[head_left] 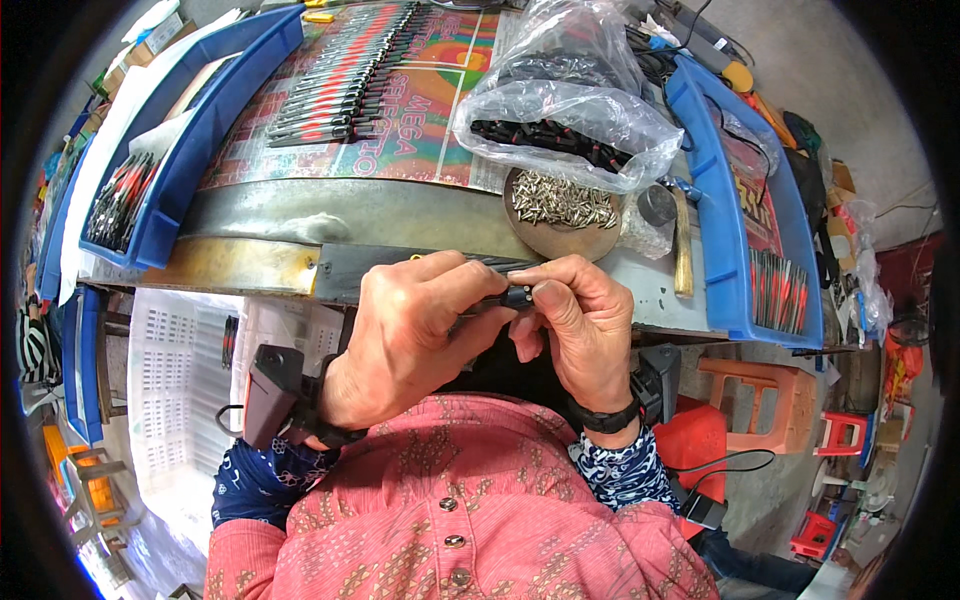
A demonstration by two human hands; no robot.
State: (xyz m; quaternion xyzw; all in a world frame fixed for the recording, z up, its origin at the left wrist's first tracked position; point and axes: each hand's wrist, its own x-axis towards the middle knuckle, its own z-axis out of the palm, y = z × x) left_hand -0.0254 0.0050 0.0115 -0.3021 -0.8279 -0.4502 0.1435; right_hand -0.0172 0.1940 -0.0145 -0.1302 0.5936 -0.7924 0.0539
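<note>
Above the near table edge, my left hand (415,325) and my right hand (582,325) meet in front of my chest. Both are closed on one small black cylindrical part (517,297), pinched between fingers and thumbs. Much of it is hidden by the fingers, and its exact kind cannot be made out. Just beyond my right hand, a round dish (530,238) holds a heap of small silvery metal pieces (562,200). Behind it lies an open clear plastic bag (640,150) with many black parts (545,138) inside.
Slim black-and-red tools (325,100) lie in a row on a printed sheet (425,150). Blue trays with similar tools flank the table, one left (165,215) and one right (715,220). A wooden-handled tool (683,245) lies near the right tray. White crates (175,400) stand below left, an orange stool (790,405) right.
</note>
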